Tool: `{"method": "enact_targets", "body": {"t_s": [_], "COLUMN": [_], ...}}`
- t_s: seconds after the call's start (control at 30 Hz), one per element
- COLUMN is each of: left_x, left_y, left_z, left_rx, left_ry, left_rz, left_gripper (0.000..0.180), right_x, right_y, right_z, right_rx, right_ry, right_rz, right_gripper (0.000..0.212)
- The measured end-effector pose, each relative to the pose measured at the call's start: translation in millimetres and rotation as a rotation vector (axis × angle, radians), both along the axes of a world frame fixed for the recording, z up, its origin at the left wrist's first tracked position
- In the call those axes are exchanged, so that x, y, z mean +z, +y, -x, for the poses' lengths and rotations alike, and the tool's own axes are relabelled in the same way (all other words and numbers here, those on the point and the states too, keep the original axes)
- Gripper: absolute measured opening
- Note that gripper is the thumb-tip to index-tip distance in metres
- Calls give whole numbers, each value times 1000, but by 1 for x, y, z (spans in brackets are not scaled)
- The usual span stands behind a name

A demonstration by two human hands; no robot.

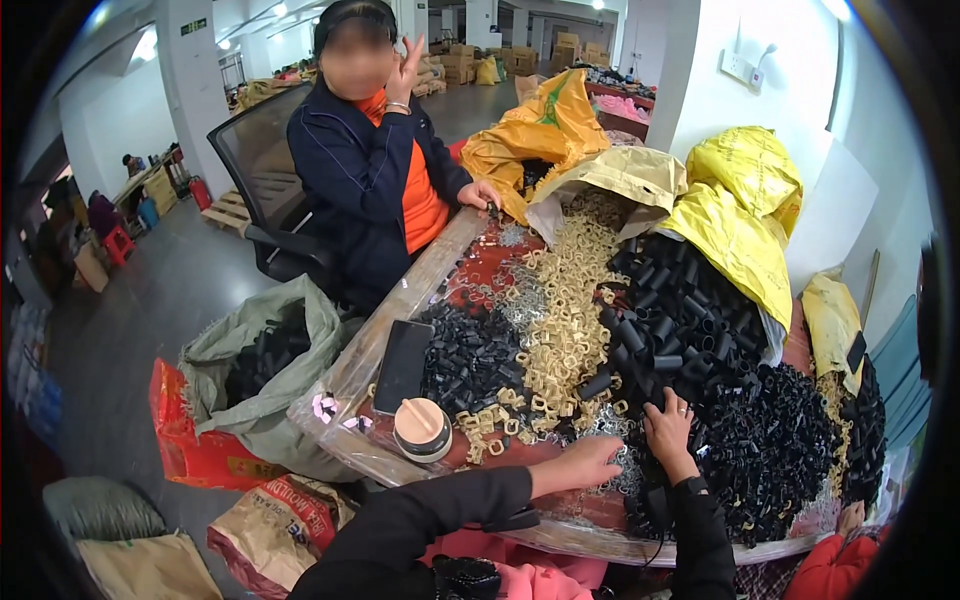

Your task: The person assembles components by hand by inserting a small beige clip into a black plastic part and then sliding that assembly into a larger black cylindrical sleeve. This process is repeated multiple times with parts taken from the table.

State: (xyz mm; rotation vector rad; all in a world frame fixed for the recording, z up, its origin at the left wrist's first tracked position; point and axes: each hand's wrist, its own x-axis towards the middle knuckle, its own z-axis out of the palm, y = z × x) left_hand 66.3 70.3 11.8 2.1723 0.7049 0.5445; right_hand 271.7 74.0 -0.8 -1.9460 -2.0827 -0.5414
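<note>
My left hand [582,464] is closed low over small silver metal pieces [628,470] at the table's near edge; anything between its fingertips is too small to make out. To its right, my right hand [668,432] reaches onto the edge of the pile of black plastic tubes [665,325], fingers apart, with a ring on one finger. Beige plastic buckles [560,345] run in a long heap beyond both hands. A mound of small black plastic parts [765,450] lies right of my right hand.
A lidded jar [422,430] and a black phone [403,367] stand near the table's left edge. Yellow sacks [735,215] spill parts at the back. Across the table sits a co-worker [375,170], one hand raised. An open grey-green sack [265,375] stands on the floor at left.
</note>
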Motion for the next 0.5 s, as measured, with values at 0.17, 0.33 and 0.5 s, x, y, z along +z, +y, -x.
{"method": "enact_targets", "body": {"t_s": [0.17, 0.33, 0.5], "left_x": [-12, -11, -6], "left_y": [8, 12, 10], "left_z": [-28, -26, -20], "left_rx": [150, 112, 136], "left_ry": [-175, -168, -200], "left_rz": [-66, 39, 207], "left_gripper": [34, 36, 37], "right_x": [8, -2, 5], "right_y": [2, 15, -4], "right_z": [2, -5, -5], "right_rx": [-47, -125, -64], "right_ry": [107, 182, 249], "right_rz": [101, 76, -202], "right_gripper": [16, 16, 18]}}
